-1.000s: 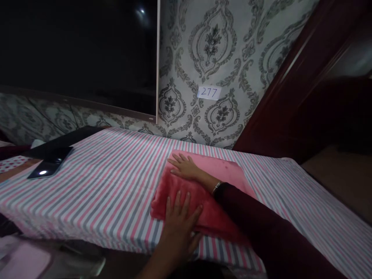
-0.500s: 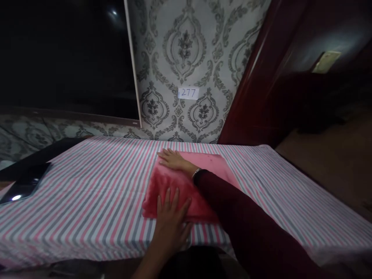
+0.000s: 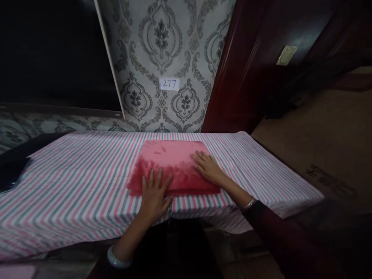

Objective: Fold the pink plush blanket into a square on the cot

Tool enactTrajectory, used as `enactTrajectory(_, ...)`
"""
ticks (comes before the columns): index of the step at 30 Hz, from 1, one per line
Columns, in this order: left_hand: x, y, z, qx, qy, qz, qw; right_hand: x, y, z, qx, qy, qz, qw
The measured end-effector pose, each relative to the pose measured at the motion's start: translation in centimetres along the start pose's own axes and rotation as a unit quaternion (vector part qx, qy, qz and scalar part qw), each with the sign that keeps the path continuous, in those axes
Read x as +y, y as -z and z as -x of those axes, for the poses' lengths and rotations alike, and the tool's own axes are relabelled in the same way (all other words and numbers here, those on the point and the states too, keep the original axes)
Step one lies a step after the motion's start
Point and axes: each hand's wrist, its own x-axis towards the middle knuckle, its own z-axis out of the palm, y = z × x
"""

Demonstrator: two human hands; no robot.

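A folded plush cloth [image 3: 174, 155], pale pink at the back and deeper red at the front, lies flat in a neat rectangle. Its folded front edge faces me, close to the table's near side. My left hand [image 3: 154, 195] rests on its front left part, fingers spread and palm down. On its right side lies my right hand [image 3: 208, 167], also flat with the fingers stretched out. Neither hand grips anything. Darker finger marks show in the pile near the back left.
A striped tablecloth [image 3: 87, 174] covers the table and hangs over its front. A black screen [image 3: 58, 58] stands at the back left, with a dark glossy object [image 3: 11, 174] below. A paper label [image 3: 169, 83] reads 277 on the wall. A cardboard box [image 3: 325, 147] is at the right.
My right hand has moved from the cloth's back left over to its right side. My left hand stays on the front left part. The view has shifted to the right.
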Motion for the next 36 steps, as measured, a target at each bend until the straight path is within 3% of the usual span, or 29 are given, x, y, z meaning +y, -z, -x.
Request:
enactTrajectory(5,2.6,0.2,-1.2,-0.042,-0.106,0.020,0.993,-0.3,-3.0,3.8,0.044,0.030,0.016,0.998)
enactTrajectory(8,3.3,-0.8,-1.2,-0.070,-0.111,0.030,0.991,-0.4,-4.6,4.6,0.054,0.021,0.030,0.998)
enactTrajectory(11,2.7,-0.6,-1.6,-0.096,-0.096,0.052,0.989,-0.5,-5.0,4.8,0.085,0.028,0.032,0.995)
enactTrajectory(14,2.0,0.7,-4.2,-0.123,-0.095,0.114,0.981,-0.8,-5.1,5.1,0.115,0.052,0.021,0.992)
enactTrajectory(17,2.2,1.1,-8.8,-0.177,-0.130,0.194,0.956,-1.1,-5.7,5.4,0.112,0.067,0.004,0.991)
enactTrajectory(19,2.8,0.2,-12.3,-0.228,-0.162,0.205,0.938,-1.2,-6.2,5.5,0.111,0.066,-0.001,0.992)
enactTrajectory(22,3.2,-2.7,-17.0,-0.295,-0.203,0.160,0.920,-1.2,-6.7,5.5,0.126,0.060,-0.008,0.990)
enactTrajectory(26,2.5,-6.6,-21.8,-0.301,-0.238,0.104,0.918,-1.0,-7.3,5.6,0.136,0.059,-0.027,0.989)
enactTrajectory(32,0.7,-10.5,-27.5,-0.330,-0.185,0.134,0.916,-0.6,-8.1,5.7,0.134,0.058,-0.041,0.988)
enactTrajectory(36,-0.1,-12.8,-29.4,-0.326,-0.125,0.191,0.917,-0.4,-8.3,5.8,0.135,0.061,-0.039,0.988)
